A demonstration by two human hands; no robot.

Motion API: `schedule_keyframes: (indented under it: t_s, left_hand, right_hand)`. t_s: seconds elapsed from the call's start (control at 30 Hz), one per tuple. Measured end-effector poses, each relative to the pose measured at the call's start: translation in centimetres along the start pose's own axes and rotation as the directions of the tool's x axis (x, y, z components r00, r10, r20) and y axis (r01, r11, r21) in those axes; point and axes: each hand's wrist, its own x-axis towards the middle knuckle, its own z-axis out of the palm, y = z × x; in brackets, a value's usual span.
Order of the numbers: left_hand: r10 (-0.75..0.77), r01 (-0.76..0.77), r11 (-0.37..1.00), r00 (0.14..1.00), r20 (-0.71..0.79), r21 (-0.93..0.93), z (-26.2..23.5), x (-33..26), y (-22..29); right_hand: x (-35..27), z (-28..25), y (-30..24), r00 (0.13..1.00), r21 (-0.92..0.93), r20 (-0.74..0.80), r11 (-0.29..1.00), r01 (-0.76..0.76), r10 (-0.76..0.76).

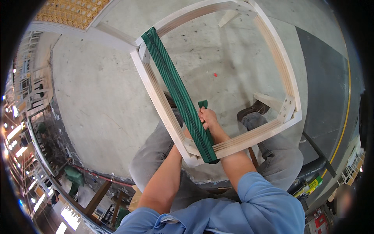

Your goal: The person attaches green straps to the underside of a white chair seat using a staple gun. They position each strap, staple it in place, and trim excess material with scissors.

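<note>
1. The wood frame (160, 102) sits at 1 o'clock, over the person's legs (150, 152), maybe to stay close.
2. The green strap (175, 82) crosses it, 11 to 5 o'clock.
3. The right hand (209, 116) holds its loose end (202, 104), maybe so it won't slip.
4. The left hand (188, 134) mostly hides; I can't tell its grip.
</note>
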Motion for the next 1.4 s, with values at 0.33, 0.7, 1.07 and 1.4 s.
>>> schedule_keyframes:
  t_s: [0.33, 0.7, 1.07, 1.4]
  left_hand:
    - [-0.071, 0.061, 0.986, 0.996, -0.060, -0.152, -1.4, -0.6, -2.2]
    - [-0.012, 0.100, 0.937, 0.967, 0.255, -0.335, -3.3, 0.9, -3.4]
    - [-0.100, 0.114, 0.917, 0.993, 0.057, -0.381, 1.2, -0.2, -0.3]
    - [0.383, -0.572, 0.406, 0.815, 0.435, 0.713, 0.2, 1.7, -0.1]
  right_hand:
    - [-3.2, 1.5, -6.8, 0.990, 0.130, 0.144, 0.991, -0.016, -0.003]
    - [-20.7, -8.4, -5.9, 0.914, -0.727, -0.026, 0.620, -0.296, 0.406]
    - [-54.4, -33.6, 3.5, 0.098, -0.286, -0.958, 0.863, -0.416, -0.270]
    - [-55.1, -39.8, 8.9, 0.282, -0.211, -0.951, 0.936, -0.283, -0.130]
